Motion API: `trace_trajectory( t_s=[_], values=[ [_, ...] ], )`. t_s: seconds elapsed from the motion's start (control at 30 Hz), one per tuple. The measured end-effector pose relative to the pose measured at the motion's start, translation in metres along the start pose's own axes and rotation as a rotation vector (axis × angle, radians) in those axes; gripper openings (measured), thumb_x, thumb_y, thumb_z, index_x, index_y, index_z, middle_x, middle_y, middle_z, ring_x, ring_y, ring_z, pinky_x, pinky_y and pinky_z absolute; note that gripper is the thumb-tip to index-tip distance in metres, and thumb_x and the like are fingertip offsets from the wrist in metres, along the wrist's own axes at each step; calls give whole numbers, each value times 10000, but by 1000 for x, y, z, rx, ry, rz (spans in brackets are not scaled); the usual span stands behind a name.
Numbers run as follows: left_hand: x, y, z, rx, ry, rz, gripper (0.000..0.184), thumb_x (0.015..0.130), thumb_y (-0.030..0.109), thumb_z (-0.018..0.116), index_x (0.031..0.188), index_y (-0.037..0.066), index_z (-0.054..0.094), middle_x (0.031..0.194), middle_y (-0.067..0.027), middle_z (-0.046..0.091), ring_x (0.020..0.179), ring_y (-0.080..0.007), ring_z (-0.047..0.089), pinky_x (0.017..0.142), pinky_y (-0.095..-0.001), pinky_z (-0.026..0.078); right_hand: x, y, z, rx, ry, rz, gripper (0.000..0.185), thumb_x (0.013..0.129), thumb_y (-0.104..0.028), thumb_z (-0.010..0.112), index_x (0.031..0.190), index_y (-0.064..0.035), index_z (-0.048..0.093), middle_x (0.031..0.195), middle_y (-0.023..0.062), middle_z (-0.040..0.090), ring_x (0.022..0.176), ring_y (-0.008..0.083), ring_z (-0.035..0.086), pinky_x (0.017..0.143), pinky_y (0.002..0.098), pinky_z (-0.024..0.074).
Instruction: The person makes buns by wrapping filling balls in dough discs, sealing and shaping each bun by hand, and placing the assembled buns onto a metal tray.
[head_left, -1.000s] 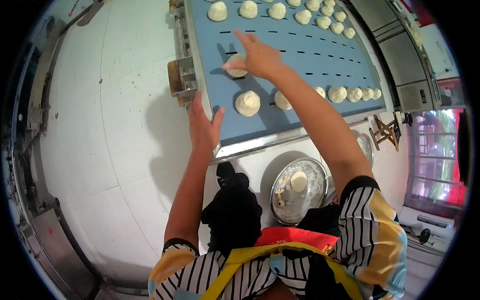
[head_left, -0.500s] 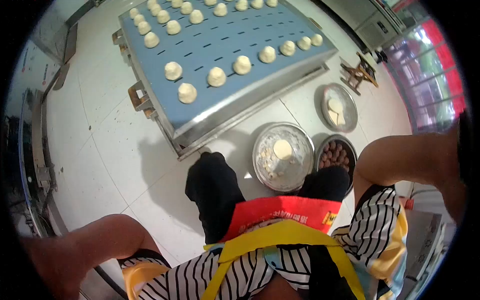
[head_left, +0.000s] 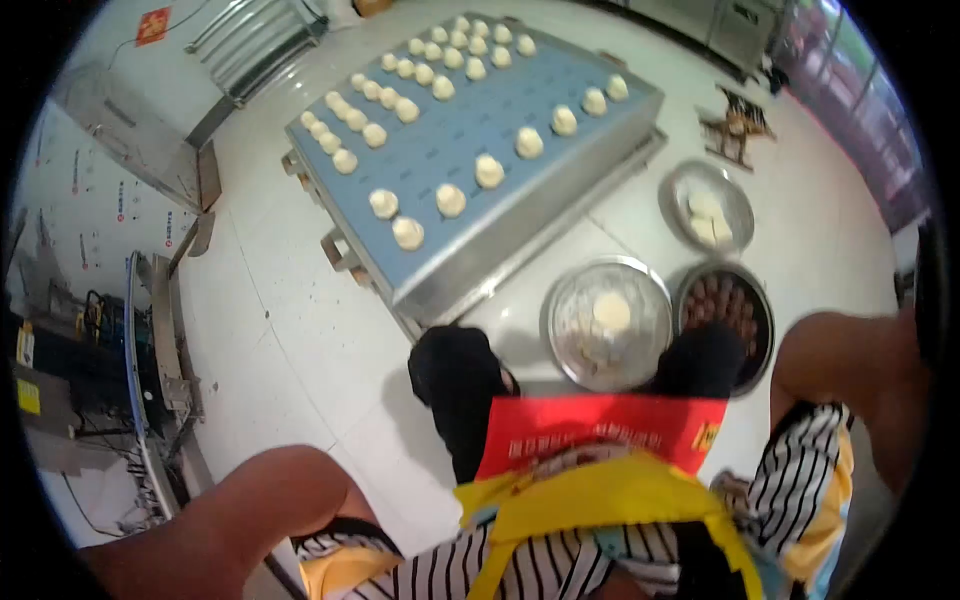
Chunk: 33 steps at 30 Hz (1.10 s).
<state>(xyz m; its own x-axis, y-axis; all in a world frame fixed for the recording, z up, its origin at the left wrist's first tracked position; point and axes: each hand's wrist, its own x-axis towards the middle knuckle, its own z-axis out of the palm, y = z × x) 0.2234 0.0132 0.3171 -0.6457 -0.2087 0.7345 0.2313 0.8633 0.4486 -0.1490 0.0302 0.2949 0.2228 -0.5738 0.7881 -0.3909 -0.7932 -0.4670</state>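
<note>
Left arm (head_left: 250,508) sharply bent; right arm (head_left: 842,362) likewise.

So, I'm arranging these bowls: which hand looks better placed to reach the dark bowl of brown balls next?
Probably the right: the right arm shows nearer the dark bowl, while the left arm is on the opposite side. Both hands are out of view, so this rests on the arms alone.

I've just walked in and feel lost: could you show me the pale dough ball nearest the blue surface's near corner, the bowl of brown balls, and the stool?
Pale dough ball (head_left: 408,234): head view, its middle.
Bowl of brown balls (head_left: 763,325): head view, right inner wall.
Stool (head_left: 738,126): head view, brown frame.
</note>
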Motion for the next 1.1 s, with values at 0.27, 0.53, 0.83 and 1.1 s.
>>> trace_trajectory(
  t_s=[0.27, 0.53, 0.83, 1.1],
  values=[
    [-11, 35, -37, 412, 559, -73, 449, 829, 182, 631, 1224, 22, 488, 1109, -159, 526, 918, -273, 630, 749, -360, 518, -70, -41, 61, 501, -71, 35, 328, 768, -139, 714, 1029, 34, 615, 883, 118, 637, 750, 215, 574, 686, 319, 444],
    [-28, -64, 37, 756, -53, -455, 423, 830, 227, 636, 1179, 15, 526, 1037, -149, 564, 887, -279, 634, 748, -381, 514, -174, 21, 198, 801, -674, 972, 179, 813, -46, 635, 985, 8, 634, 894, 48, 634, 849, 138, 610, 792, 277, 477],
    [33, -236, 122, 495, -807, -304, 409, 832, 279, 641, 1128, 6, 569, 956, -138, 606, 852, -286, 639, 748, -405, 510, -177, 130, 190, 545, -858, 950, 197, 857, -118, 624, 1006, 10, 635, 913, 55, 655, 855, 137, 615, 775, 271, 482],
    [91, -299, 133, 294, -1102, -319, 412, 833, 325, 645, 1083, -1, 608, 884, -128, 644, 821, -292, 643, 747, -426, 507, -160, 137, 181, 509, -862, 951, 222, 888, -168, 606, 1023, 6, 635, 949, 62, 668, 865, 134, 621, 769, 267, 487]
  ],
)
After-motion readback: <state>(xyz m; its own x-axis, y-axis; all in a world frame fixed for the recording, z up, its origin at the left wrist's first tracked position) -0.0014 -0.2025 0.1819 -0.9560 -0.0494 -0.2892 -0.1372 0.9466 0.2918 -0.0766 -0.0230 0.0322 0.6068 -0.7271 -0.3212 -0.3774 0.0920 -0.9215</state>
